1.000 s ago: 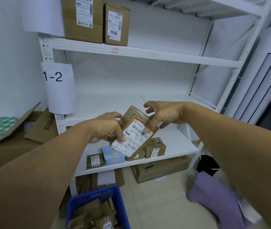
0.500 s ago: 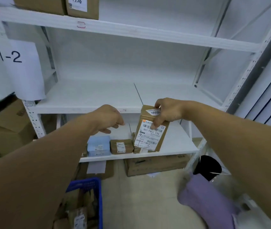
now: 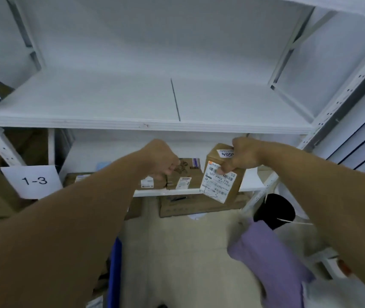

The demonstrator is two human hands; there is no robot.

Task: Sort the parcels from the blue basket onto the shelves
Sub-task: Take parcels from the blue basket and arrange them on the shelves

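While the right hand (image 3: 242,157) is gripping the brown parcel (image 3: 219,183) by its top, thumb and fingers pinching it, the parcel is hanging upright just in front of the lower shelf (image 3: 172,192), toward its right end, near other small boxes (image 3: 183,175) lying there. The left hand (image 3: 160,162) is hovering to its left, fingers curled and holding nothing. Only an edge of the blue basket (image 3: 114,274) is showing at the near left.
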